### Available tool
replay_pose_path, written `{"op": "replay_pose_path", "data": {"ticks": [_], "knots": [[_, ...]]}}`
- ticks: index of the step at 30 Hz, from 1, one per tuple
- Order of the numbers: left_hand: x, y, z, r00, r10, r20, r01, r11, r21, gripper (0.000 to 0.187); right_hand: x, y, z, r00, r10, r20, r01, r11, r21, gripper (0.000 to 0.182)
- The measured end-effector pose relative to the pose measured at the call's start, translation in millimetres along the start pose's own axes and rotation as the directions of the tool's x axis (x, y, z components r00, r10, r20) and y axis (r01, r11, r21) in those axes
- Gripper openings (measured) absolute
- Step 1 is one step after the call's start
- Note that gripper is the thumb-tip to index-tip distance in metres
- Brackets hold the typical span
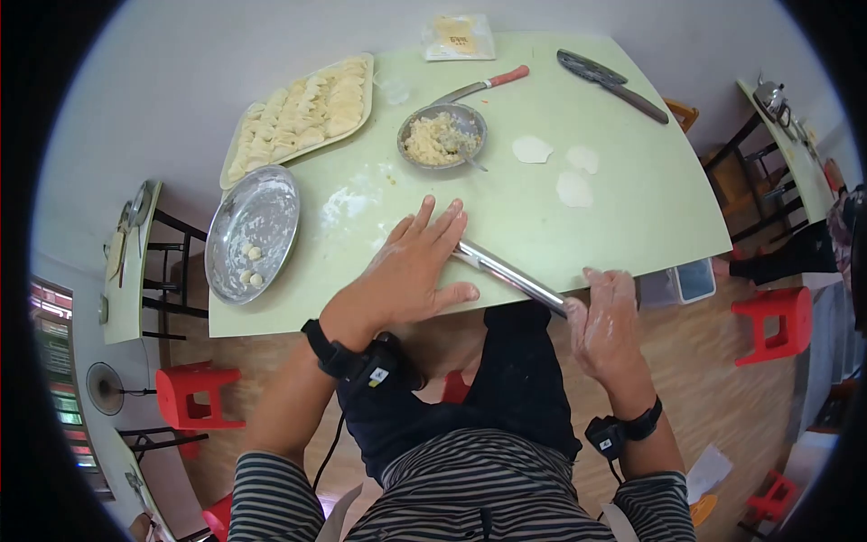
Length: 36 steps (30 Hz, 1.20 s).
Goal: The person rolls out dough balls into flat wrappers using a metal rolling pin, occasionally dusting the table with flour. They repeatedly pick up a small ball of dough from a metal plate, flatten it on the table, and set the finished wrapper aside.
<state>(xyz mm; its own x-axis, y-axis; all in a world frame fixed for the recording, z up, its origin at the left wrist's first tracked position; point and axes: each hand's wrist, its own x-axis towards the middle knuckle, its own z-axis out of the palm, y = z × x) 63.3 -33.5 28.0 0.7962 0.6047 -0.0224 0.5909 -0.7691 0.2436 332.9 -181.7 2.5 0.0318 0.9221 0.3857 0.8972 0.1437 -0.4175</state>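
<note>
The right hand (607,316) sits closest, at the near edge of the green table (632,208), its floury fingers curled around the near end of a metal rolling pin (510,274). The pin lies slantwise across the table edge, running up and left to the left hand (417,271). That hand is spread flat, palm down, fingers stretched out and apart, pressing on the far end of the pin rather than gripping it. Both wrists wear black bands with small devices.

Beyond the left hand stands a small metal bowl of filling (442,135) with a spoon in it, and a red-handled knife (480,87) lies just behind it. To the right of the bowl, three round dough wrappers (574,188) lie on the bare tabletop, near one another. A dark cleaver (610,83) rests near the far right corner. On the left, a round metal tray (253,230) holds a few small dough balls, and behind it a rectangular tray of folded dumplings (302,113) sits at an angle. A plastic packet (459,37) lies at the far edge. Red stools (769,321) stand on the floor.
</note>
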Motion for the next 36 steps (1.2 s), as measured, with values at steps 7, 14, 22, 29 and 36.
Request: {"op": "replay_pose_path", "data": {"ticks": [7,14,22,29,36], "knots": [[35,-8,0,0.997,-0.021,0.071,0.026,0.997,-0.073,0.100,25,18,6,0.987,0.145,-0.066,-0.155,0.967,-0.204,0.044],[12,-4,4,0.999,-0.030,0.043,0.035,0.993,-0.109,0.096,15,10,-6,0.999,-0.015,0.034,0.024,0.956,-0.293,0.041],[-53,21,13,0.998,-0.049,-0.047,0.050,0.999,0.002,0.088,-23,-24,-10,0.979,-0.078,0.189,0.100,0.989,-0.108,0.028],[-49,18,14,0.973,-0.027,-0.228,0.009,0.997,-0.081,0.065,-24,-23,-5,0.993,-0.119,0.023,0.115,0.985,0.130,0.031],[-22,11,-5,0.939,0.194,-0.284,-0.228,0.969,-0.094,0.022,-20,-23,-13,0.989,-0.146,-0.001,0.145,0.981,0.128,0.032]]}}
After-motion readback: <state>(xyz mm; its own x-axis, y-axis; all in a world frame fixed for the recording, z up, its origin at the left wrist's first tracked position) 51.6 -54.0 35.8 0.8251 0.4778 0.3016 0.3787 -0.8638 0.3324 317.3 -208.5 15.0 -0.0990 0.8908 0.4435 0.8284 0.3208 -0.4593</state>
